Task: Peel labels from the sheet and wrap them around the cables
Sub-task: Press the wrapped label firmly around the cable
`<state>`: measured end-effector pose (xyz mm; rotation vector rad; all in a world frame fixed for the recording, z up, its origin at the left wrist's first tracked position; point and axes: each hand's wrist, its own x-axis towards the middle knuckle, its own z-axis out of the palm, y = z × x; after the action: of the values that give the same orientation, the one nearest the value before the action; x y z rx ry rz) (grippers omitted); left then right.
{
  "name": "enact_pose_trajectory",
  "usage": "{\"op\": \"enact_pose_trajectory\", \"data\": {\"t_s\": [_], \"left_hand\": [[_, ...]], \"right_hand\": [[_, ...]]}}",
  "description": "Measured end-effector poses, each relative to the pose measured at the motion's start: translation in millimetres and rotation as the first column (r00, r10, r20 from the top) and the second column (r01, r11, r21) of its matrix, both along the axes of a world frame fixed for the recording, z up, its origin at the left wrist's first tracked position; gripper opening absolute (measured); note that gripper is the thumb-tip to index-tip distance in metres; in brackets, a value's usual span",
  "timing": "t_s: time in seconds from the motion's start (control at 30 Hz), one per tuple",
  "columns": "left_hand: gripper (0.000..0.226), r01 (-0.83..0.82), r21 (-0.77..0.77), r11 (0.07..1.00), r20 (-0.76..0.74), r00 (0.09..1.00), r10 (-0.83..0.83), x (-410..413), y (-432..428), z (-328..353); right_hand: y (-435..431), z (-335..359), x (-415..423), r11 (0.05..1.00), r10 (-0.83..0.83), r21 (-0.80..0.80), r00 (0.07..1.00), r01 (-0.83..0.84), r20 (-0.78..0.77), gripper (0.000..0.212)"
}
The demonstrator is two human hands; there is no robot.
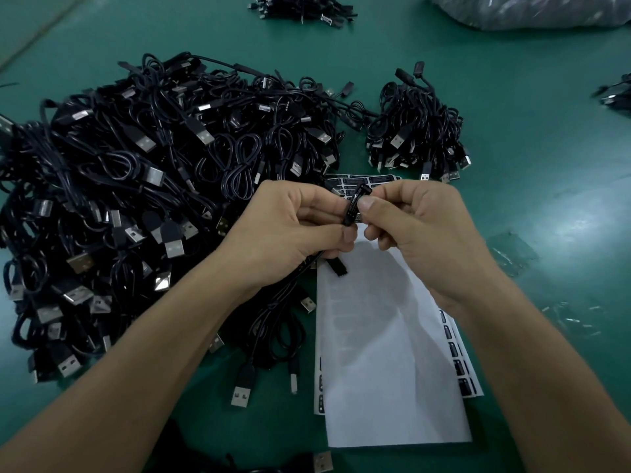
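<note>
- nearest to you, at the bottom edge, a lone usb-a plug (322,461) lies on the green table mat (546,148).
- just past it, a white backing sheet (392,370) lies lengthwise under your forearms, on top of a stack of label sheets (459,356) whose black labels show along its right and left edges.
- your left hand (300,223) is clenched around a black cable (302,268), thumb and fingers pinching it near its upper end; the rest of the cable trails down and left towards the loose loops beside the white sheet.
- your right hand (420,227) meets the left one above the top of the white sheet, thumb and forefinger pinching a black label (353,207) against that cable (white print shows on it, too small to read).
- right behind your fingers, another label sheet (362,180) lies flat, partly hidden by both hands.
- to the left, a big heap of usb cables (153,172) covers much of the mat, silver plugs sticking out all over.
- further right, a smaller heap (416,131) sits apart from the big one.
- at the far edge lie one more small cable pile (300,10) and a crumpled plastic bag (529,10).
</note>
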<state>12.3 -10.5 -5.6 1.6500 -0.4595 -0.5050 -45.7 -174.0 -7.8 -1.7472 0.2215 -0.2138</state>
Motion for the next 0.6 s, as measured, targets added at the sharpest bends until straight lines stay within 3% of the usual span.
{"op": "enact_pose_trajectory", "data": {"t_s": [0.6], "left_hand": [[0.018,0.004,0.007,1.000,0.006,1.000,-0.004,-0.3,0.5,0.9]], "right_hand": [[0.7,3.0,-1.6,1.000,-0.009,0.000,1.000,0.009,-0.013,0.017]]}}
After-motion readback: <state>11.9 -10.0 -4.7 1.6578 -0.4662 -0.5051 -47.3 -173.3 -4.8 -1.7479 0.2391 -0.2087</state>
